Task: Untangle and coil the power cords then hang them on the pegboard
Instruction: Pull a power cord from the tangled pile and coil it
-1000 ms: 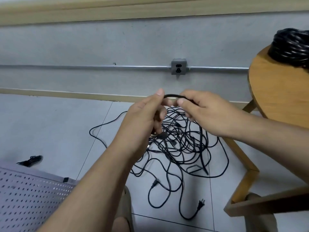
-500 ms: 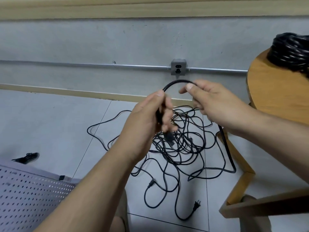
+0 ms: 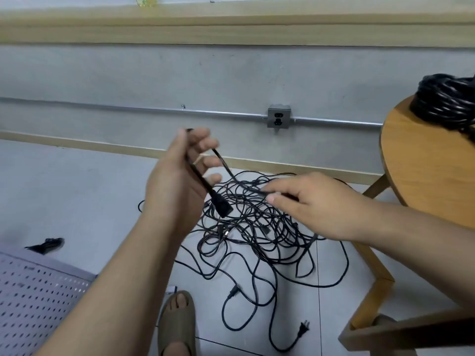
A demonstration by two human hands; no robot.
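Though tangled, cord [image 3: 224, 163] in left hand [image 3: 174, 186].

My left hand [image 3: 174, 191] and right hand [image 3: 323, 209] are bare up the forearms; well below the left fingers [image 3: 205, 144], my foot [image 3: 180, 302] wears an olive-tan open-toed slide sandal [image 3: 177, 330].

The hands part. The left hand [image 3: 177, 181] lifts toward 11 o'clock, with the cord [image 3: 223, 163] now looped through its fingers and the connector [image 3: 222, 205] dangling below the palm. The right hand [image 3: 316, 204] drops to 4 o'clock of it, over the tangle [image 3: 257, 227], and seems, through blur, to pinch the cord farther along.
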